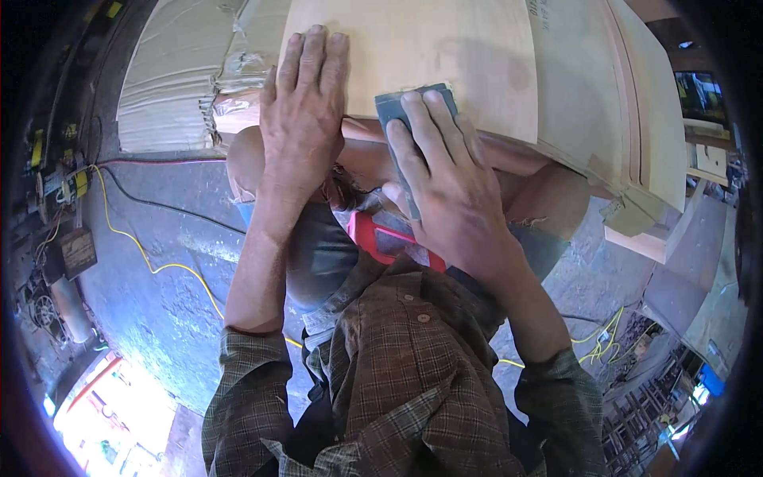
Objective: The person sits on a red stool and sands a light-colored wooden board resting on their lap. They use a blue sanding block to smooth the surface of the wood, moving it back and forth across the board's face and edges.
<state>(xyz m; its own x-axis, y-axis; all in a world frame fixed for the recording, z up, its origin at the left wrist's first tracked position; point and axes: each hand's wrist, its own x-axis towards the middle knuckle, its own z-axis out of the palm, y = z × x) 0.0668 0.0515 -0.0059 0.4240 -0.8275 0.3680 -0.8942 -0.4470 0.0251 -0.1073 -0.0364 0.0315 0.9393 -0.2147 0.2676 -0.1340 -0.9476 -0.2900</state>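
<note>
A pale wooden board (485, 48) lies in front of me, its near edge toward my knees. My left hand (304, 111) rests flat on the board's left part, fingers stretched out and pointing away. Under my right hand (445, 163) is a dark grey-green sheet of sandpaper (388, 107), pressed against the board near its front edge. The fingers lie along the sheet and the thumb is at its left side, so the hand grips it. Part of the sheet is hidden beneath the palm.
Flattened cardboard (171, 87) lies left of the board, and a larger panel (588, 87) reaches out to the right. A pink-red plastic thing (369, 234) shows between my legs. Yellow cable (187, 272) and dark cable cross the concrete floor (171, 230). Tools and scrap line both sides.
</note>
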